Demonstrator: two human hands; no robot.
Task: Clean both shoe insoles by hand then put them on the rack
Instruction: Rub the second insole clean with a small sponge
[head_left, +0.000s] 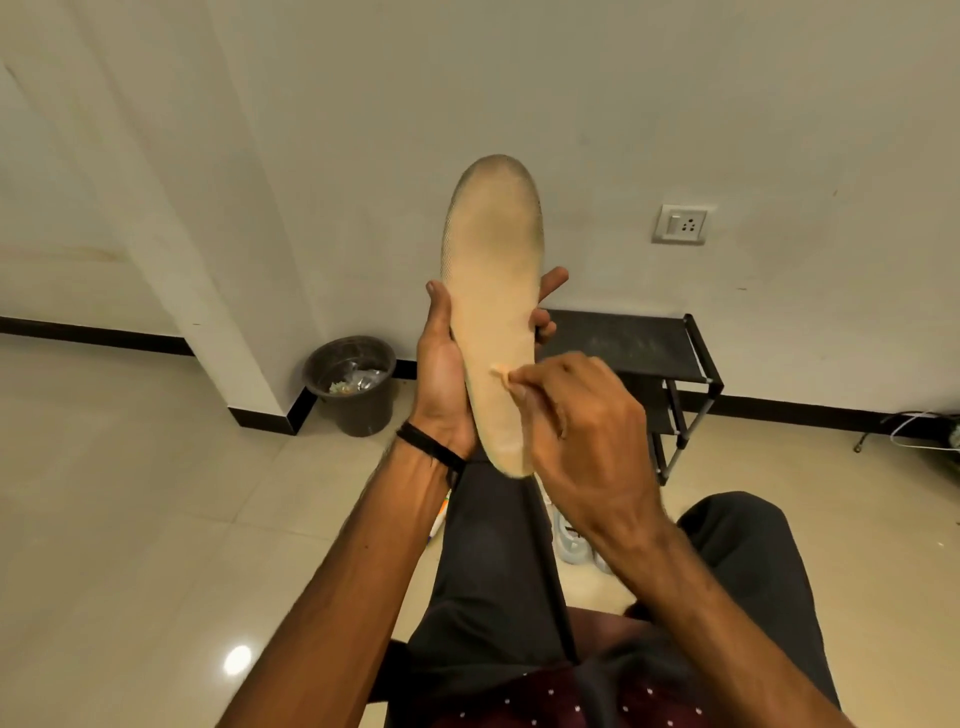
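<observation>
A tan shoe insole (493, 280) stands upright in front of me, its toe end up and greyish with dirt. My left hand (447, 374) grips it around the middle and heel from behind. My right hand (582, 426) pinches a small pale scrap (500, 370) against the insole's lower face. A black shoe rack (644, 348) stands against the wall behind the insole. I see only one insole.
A dark bin (356, 384) with rubbish stands by the wall corner at left. Pale shoes (571, 540) lie on the tiled floor between my knees. A wall socket (681, 224) is at right, and cables (919, 431) lie at far right.
</observation>
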